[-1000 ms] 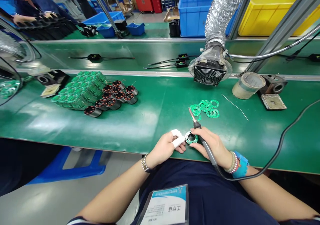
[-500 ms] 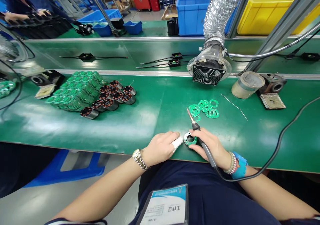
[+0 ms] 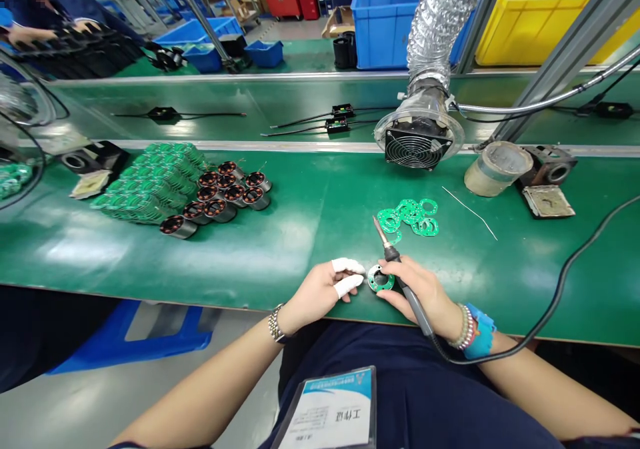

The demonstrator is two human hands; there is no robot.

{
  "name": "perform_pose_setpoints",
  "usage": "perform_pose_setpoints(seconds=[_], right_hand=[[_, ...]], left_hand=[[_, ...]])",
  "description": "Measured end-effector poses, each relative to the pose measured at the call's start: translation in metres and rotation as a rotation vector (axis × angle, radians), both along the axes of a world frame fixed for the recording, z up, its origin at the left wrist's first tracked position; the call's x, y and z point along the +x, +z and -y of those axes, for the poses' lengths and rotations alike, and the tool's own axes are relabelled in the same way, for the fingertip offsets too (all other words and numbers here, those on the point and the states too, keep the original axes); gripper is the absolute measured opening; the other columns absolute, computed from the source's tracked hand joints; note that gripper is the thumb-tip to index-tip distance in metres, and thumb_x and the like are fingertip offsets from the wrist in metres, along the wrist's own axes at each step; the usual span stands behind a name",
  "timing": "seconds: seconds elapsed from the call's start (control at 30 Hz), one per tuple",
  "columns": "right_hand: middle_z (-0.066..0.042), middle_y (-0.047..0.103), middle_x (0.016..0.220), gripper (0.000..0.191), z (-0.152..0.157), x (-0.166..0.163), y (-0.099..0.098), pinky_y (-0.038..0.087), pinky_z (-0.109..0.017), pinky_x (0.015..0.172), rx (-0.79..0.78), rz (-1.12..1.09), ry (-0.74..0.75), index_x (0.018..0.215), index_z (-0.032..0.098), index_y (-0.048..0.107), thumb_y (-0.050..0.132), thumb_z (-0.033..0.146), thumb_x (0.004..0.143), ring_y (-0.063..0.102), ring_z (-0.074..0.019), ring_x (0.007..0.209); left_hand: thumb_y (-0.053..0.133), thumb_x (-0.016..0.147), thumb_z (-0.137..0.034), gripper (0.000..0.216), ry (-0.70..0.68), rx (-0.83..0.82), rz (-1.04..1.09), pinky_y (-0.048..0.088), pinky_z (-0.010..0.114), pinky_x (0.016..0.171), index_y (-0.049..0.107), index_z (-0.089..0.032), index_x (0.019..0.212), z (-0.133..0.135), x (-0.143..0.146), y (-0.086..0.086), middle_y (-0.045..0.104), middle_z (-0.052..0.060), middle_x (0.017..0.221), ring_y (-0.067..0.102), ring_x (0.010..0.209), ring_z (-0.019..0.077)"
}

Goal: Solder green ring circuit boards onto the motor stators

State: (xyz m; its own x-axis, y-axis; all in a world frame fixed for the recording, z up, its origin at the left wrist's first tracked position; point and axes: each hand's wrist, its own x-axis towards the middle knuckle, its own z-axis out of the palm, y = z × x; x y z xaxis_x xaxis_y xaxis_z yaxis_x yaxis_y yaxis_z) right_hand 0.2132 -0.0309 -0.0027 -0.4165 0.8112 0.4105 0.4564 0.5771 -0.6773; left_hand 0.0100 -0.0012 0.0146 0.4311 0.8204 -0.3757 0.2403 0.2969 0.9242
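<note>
We work near the 6 o'clock edge of a green tabletop (image 3: 300, 249), our right hand (image 3: 433, 296) clamped on a dark-handled soldering iron (image 3: 415, 304), its tip aimed toward 11 o'clock and clear of the work. Thumb and forefinger of the same hand grip the rim of a round part (image 3: 384, 288) faced in green and white; we cannot tell whether it rests on the surface. With that part as the clock's centre, our left hand (image 3: 317, 292) sits at 9 o'clock, thumb and index finger in white covers, their tips close together just beside the rim. Whether they pinch anything is too small for us to tell. Loose green rings (image 3: 411, 210) lie overlapping at 1 o'clock, below a black fan (image 3: 416, 149) on a silver duct. At 2 o'clock we see a thin bent wire (image 3: 466, 206) and, farther out, a tape-like round pot (image 3: 495, 177). Toward 10 o'clock, copper-wound cylinders (image 3: 217, 209) cluster beside a stack of green boards (image 3: 157, 182); well beyond them, a co-worker's hands are on black items (image 3: 90, 52).
</note>
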Motion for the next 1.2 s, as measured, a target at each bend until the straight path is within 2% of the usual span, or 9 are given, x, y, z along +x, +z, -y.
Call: perform_pose_setpoints(seconds=[0.1,0.2,0.43,0.57,0.67,0.83,0.93,1.07,1.2], right_hand=[[-0.008,0.058,0.099,0.028,0.000,0.000,-0.001,0.049,-0.030,0.073,-0.012,-0.006,-0.001,0.111,0.020,0.048,0.056,0.023,0.084,0.055,-0.0164,0.082],[-0.008,0.057,0.099,0.028,-0.001,0.000,-0.001,0.049,-0.030,0.073,-0.013,-0.011,-0.001,0.111,0.020,0.049,0.056,0.023,0.085,0.055,-0.0164,0.082],[-0.009,0.057,0.100,0.028,0.000,0.000,-0.001,0.050,-0.031,0.074,-0.017,-0.010,-0.003,0.111,0.019,0.049,0.057,0.022,0.084,0.055,-0.0163,0.082],[-0.010,0.058,0.103,0.028,0.001,-0.001,-0.001,0.050,-0.033,0.078,-0.006,-0.006,0.003,0.111,0.019,0.048,0.057,0.022,0.084,0.056,-0.0178,0.088],[-0.010,0.058,0.104,0.027,-0.001,0.000,0.000,0.050,-0.033,0.080,-0.020,-0.019,-0.006,0.110,0.020,0.049,0.057,0.021,0.084,0.057,-0.0186,0.091],[-0.010,0.059,0.111,0.035,-0.004,0.008,0.007,0.049,-0.034,0.086,-0.101,-0.038,0.036,0.114,0.020,0.045,0.059,0.019,0.081,0.059,-0.0193,0.100],[-0.011,0.056,0.117,0.040,-0.001,0.011,0.012,0.047,-0.038,0.092,-0.077,-0.026,-0.017,0.116,0.021,0.044,0.061,0.021,0.080,0.055,-0.0215,0.108],[-0.008,0.059,0.100,0.036,0.007,0.008,0.011,0.051,-0.034,0.079,-0.027,0.018,-0.048,0.115,0.021,0.047,0.060,0.024,0.082,0.059,-0.0197,0.091],[-0.007,0.058,0.095,0.031,0.008,0.004,0.005,0.050,-0.031,0.075,-0.022,0.009,-0.045,0.113,0.020,0.048,0.057,0.023,0.084,0.057,-0.0178,0.086]], left_hand=[[0.063,0.072,-0.029,0.017,0.008,0.128,-0.004,0.048,0.022,0.054,0.063,-0.015,0.082,0.000,-0.002,-0.002,0.060,0.002,0.071,0.055,0.058,0.0103],[0.063,0.073,-0.030,0.016,-0.003,0.145,0.030,0.049,0.022,0.054,0.061,-0.015,0.076,-0.001,0.003,-0.004,0.059,0.002,0.072,0.056,0.059,0.0105],[0.069,0.068,-0.029,0.024,0.012,-0.181,0.163,0.045,0.018,0.045,0.053,-0.013,0.075,-0.008,0.014,-0.005,0.057,-0.002,0.058,0.054,0.046,0.0069],[0.073,0.065,-0.023,0.031,0.092,-0.280,0.276,0.049,0.019,0.045,0.052,-0.014,0.085,-0.010,0.016,-0.007,0.056,-0.003,0.065,0.056,0.050,0.0081],[0.072,0.067,-0.025,0.035,0.086,-0.262,0.292,0.052,0.021,0.051,0.053,-0.015,0.095,-0.010,0.014,-0.007,0.058,-0.001,0.074,0.060,0.057,0.0093],[0.066,0.073,-0.032,0.023,0.102,-0.117,0.170,0.052,0.022,0.060,0.056,-0.012,0.079,-0.001,0.015,-0.008,0.062,0.001,0.064,0.061,0.058,0.0098],[0.066,0.073,-0.032,0.023,0.156,-0.098,0.138,0.052,0.024,0.060,0.054,-0.013,0.074,0.013,0.019,-0.007,0.063,0.002,0.063,0.063,0.058,0.0117],[0.064,0.073,-0.030,0.020,0.161,-0.146,0.153,0.053,0.025,0.061,0.053,-0.013,0.074,0.024,0.022,-0.006,0.063,0.002,0.066,0.064,0.060,0.0124],[0.056,0.080,-0.030,0.018,0.004,-0.090,0.101,0.052,0.025,0.061,0.053,-0.013,0.074,0.016,0.013,-0.006,0.061,0.003,0.064,0.062,0.059,0.0122]])
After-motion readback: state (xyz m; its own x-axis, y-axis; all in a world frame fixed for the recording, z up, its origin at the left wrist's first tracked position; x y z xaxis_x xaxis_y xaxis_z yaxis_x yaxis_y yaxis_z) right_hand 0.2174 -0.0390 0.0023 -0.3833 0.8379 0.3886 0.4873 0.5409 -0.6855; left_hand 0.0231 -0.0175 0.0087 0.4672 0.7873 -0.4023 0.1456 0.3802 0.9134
